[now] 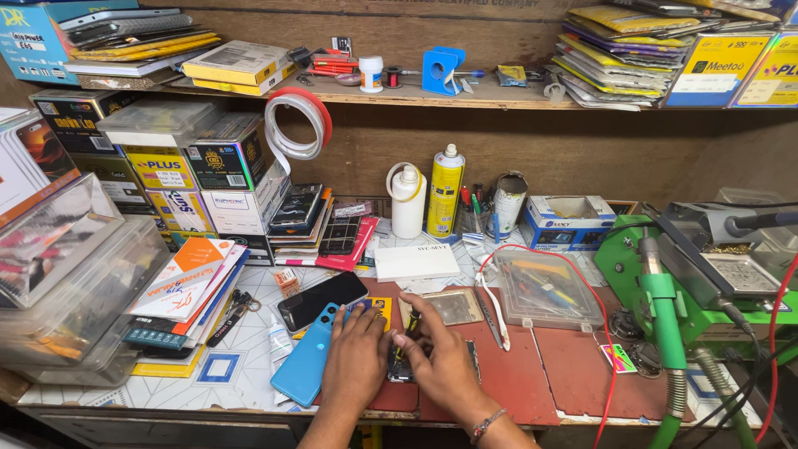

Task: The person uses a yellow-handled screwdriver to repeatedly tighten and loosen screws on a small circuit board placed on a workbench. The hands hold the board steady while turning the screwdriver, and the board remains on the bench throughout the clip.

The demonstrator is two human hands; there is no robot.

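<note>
Left hand: your left hand (356, 359) lies flat, fingers loosely spread, pressing the left edge of the opened phone (401, 366) on the red mat (515, 374).
Right hand: your right hand (440, 353) is curled around a yellow-and-black screwdriver (407, 328), pinched between thumb and fingertips, its tip down on the phone.
Phone: it sits between your two hands — mostly hidden beneath them.
Left of your left hand: a blue phone back cover (303, 366), touching your fingers; just beyond it a dark phone (320, 301).
Beyond your right hand: a metal frame plate (449, 306), near the knuckles.
Right of your right hand: a clear plastic box (544, 289) — well apart on the worktop (224, 366).
</note>
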